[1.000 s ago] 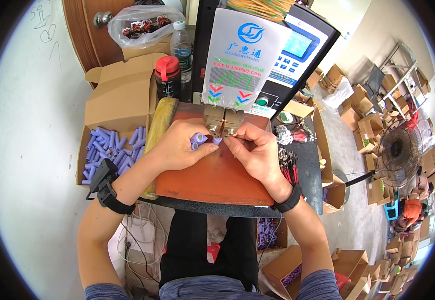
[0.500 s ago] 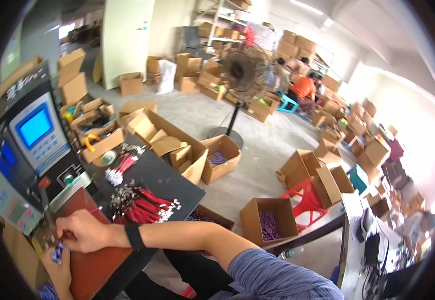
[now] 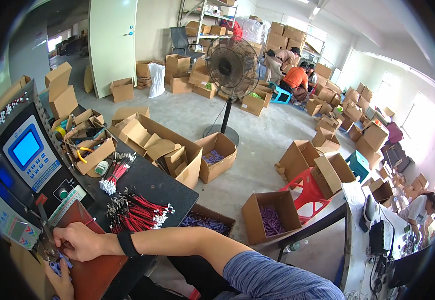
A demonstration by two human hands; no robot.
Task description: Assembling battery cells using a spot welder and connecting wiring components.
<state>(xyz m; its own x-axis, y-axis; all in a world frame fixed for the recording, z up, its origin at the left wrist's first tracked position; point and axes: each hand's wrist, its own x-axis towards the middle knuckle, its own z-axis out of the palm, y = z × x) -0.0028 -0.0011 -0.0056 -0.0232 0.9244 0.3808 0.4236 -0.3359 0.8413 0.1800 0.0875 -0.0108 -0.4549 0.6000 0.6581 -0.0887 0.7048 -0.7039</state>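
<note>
At the lower left, my right hand [image 3: 80, 242] reaches over a reddish-brown board [image 3: 85, 272] to the work head of a bench machine [image 3: 33, 155] with a lit blue screen. Its fingers are curled together in a pinch; whatever lies between them is hidden. Just below it, my left hand [image 3: 62, 284] is closed around small blue-purple pieces [image 3: 56, 267], close to the machine's metal tooling [image 3: 48, 245]. Past my right wrist lies a fanned bundle of red wires [image 3: 140, 212] with white connectors, and a second bundle [image 3: 120, 172] is farther back.
A black table [image 3: 162, 182] carries the wires. Beside it stand an open box of purple pieces [image 3: 270, 220], a long carton [image 3: 190, 160] and a tool box [image 3: 97, 152]. Farther off are a standing fan [image 3: 231, 65], a red stool [image 3: 305, 192], stacked cartons and several people.
The view has shifted slightly and sharpened. My right hand stays at the machine head, a little lower in view. My left hand still grips the blue-purple pieces, now nearer the right fingers.
</note>
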